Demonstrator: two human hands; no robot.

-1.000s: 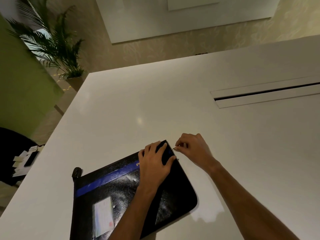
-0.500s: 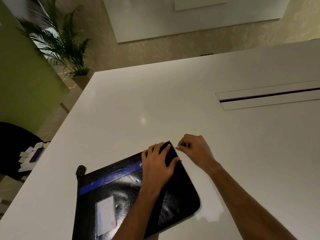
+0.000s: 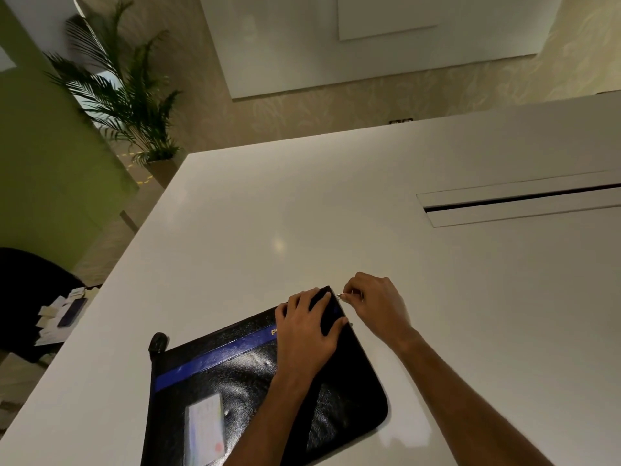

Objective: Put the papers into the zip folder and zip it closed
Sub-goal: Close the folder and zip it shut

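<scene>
Zip folder (image 3: 235, 375) lies flat on the white table (image 3: 302, 213), close to your edge and slightly askew. No papers are in sight. Judged to be inside already, but that cannot be confirmed from here.

Left hand (image 3: 307, 334): fingers spread and straight, palm pressing down on the folder's far right corner.

Right hand (image 3: 376, 304): thumb and forefinger pinch the small metal zip pull (image 3: 342, 295), right at that same corner. The other fingers are curled in.

Whether the zip teeth along either edge are closed or open cannot be told. They are too dark and too fine.

Risks from here:
- The pull sits at the corner, where the track bends. If you tug it straight instead of following the bend, the slider is likely to bind.
- A sheet edge lying near the teeth could get caught and jam the slider or tear. Your left palm is squeezing the folder exactly there, which may push paper towards the opening.
- The pull is tiny and the pinch is shallow, so a hard tug may slip it out of your fingers.
- The table looks glossy. If you ease off your left hand, the folder probably slides with the pull instead of zipping.
</scene>
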